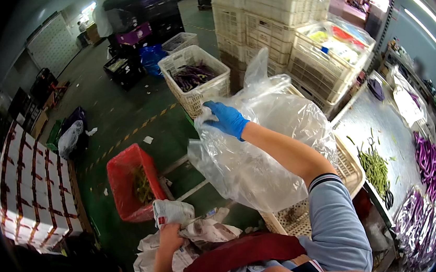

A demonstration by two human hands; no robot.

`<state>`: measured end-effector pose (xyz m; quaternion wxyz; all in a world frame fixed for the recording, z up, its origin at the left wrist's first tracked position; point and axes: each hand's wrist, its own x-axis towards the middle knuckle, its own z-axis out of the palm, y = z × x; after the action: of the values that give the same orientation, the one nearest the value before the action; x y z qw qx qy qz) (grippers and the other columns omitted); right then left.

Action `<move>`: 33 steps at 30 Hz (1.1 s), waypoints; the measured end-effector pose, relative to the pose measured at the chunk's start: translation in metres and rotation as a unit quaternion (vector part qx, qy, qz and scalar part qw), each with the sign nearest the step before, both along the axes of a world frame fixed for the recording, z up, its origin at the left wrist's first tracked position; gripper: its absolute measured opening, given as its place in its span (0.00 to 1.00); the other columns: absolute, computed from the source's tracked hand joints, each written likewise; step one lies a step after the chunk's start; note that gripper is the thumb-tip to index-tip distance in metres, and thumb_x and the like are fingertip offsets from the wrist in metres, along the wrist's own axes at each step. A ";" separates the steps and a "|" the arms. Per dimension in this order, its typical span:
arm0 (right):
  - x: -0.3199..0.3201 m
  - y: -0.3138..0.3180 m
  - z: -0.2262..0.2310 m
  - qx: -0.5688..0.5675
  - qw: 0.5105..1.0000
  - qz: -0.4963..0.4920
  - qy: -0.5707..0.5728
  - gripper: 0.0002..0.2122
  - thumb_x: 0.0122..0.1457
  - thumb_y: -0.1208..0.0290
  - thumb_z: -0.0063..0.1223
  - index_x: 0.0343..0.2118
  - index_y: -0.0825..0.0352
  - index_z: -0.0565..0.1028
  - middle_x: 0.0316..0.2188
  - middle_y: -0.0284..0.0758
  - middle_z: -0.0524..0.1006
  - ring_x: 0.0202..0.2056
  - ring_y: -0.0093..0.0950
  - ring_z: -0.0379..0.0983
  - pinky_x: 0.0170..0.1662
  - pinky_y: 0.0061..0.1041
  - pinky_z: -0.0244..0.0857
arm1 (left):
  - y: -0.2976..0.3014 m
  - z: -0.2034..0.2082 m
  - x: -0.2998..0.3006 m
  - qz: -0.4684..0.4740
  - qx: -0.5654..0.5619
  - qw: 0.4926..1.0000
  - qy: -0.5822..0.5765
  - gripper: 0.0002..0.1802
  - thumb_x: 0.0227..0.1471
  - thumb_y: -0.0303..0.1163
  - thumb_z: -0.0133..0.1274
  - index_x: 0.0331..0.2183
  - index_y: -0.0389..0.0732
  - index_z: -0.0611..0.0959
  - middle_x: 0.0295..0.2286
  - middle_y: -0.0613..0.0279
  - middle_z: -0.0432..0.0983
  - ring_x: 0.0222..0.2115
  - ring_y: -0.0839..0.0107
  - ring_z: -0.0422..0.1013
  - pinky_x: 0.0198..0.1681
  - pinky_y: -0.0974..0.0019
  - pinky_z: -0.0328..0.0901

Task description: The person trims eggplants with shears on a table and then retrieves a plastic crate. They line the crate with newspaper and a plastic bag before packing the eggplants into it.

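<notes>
My right hand (227, 119), in a blue glove, grips the upper left edge of a large clear plastic bag (277, 151). The loose bag spreads over a cream plastic crate (354, 162) and hides most of it. Low on the left, my bare left hand (171, 237) is closed on crumpled white printed wrapping (174, 212). More of this wrapping hangs below and beside that hand. A red bin (121, 190) with green plant scraps in it stands on the floor, just beyond my left hand.
A cream crate of dark purple eggplants (194, 76) stands ahead, near tall stacked crates (270, 26). On the right, a metal table (353, 118) holds green beans (374, 169), scissors (389, 198) and purple eggplants (428, 163). Strapped white boxes (34, 190) are piled at left.
</notes>
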<state>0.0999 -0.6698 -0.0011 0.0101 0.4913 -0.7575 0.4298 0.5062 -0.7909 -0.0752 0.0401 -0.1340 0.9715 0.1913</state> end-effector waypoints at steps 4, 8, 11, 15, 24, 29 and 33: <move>0.003 -0.036 -0.009 0.327 0.936 -0.109 0.065 0.40 0.38 0.46 0.51 0.53 0.57 0.47 0.51 0.55 0.46 0.39 0.45 0.65 0.40 0.32 0.61 | -0.003 -0.011 0.023 0.074 0.049 0.996 0.007 0.14 0.21 0.32 0.53 0.21 0.40 0.77 0.22 0.54 0.71 0.29 0.56 0.66 0.35 0.58 0.58; -0.026 -0.066 -0.059 0.483 0.845 -0.079 0.214 0.22 0.46 0.67 0.42 0.47 0.61 0.60 0.48 0.48 0.58 0.40 0.40 0.65 0.42 0.31 0.60 | -0.016 -0.021 0.042 0.110 0.041 0.993 0.023 0.13 0.23 0.33 0.51 0.21 0.40 0.76 0.21 0.53 0.70 0.27 0.55 0.67 0.33 0.58 0.59; -0.062 -0.063 -0.068 0.424 0.885 -0.087 0.174 0.12 0.41 0.73 0.44 0.32 0.64 0.72 0.39 0.40 0.68 0.39 0.37 0.65 0.41 0.32 0.59 | -0.014 -0.055 0.041 0.123 0.057 0.990 -0.048 0.14 0.24 0.37 0.53 0.21 0.40 0.74 0.21 0.54 0.69 0.29 0.57 0.66 0.36 0.57 0.56; -0.077 -0.051 -0.093 0.203 0.964 -0.114 0.127 0.17 0.39 0.74 0.46 0.38 0.65 0.68 0.36 0.43 0.69 0.37 0.40 0.66 0.39 0.30 0.61 | -0.025 -0.053 0.045 0.104 0.040 0.994 0.007 0.15 0.24 0.36 0.53 0.22 0.40 0.73 0.21 0.55 0.69 0.30 0.59 0.66 0.36 0.58 0.56; -0.153 0.101 0.020 -0.367 0.862 -0.345 -0.051 0.08 0.47 0.78 0.45 0.32 0.69 0.67 0.28 0.30 0.69 0.27 0.20 0.63 0.32 0.19 0.59 | -0.034 -0.066 0.025 0.089 0.063 0.994 0.003 0.15 0.25 0.35 0.51 0.23 0.40 0.74 0.23 0.54 0.70 0.29 0.57 0.66 0.37 0.57 0.56; -0.045 0.248 -0.045 -0.069 0.860 -0.498 0.086 0.11 0.46 0.75 0.45 0.35 0.69 0.66 0.30 0.34 0.69 0.30 0.25 0.64 0.35 0.23 0.59 | -0.038 -0.069 0.009 0.043 0.051 0.998 -0.011 0.15 0.24 0.34 0.51 0.23 0.39 0.74 0.25 0.54 0.70 0.30 0.57 0.66 0.38 0.57 0.55; 0.075 0.312 -0.196 0.534 0.751 -0.303 -0.246 0.16 0.46 0.72 0.46 0.40 0.68 0.65 0.34 0.36 0.69 0.33 0.29 0.66 0.37 0.27 0.60 | -0.039 -0.074 -0.013 -0.004 0.072 0.997 -0.012 0.14 0.24 0.34 0.51 0.22 0.39 0.74 0.24 0.53 0.70 0.30 0.57 0.65 0.38 0.57 0.55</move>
<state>0.1751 -0.3582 -0.1969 -0.3107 0.0392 -0.9490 0.0361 0.4932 -0.8300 -0.1491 0.0616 -0.1292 0.9553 0.2587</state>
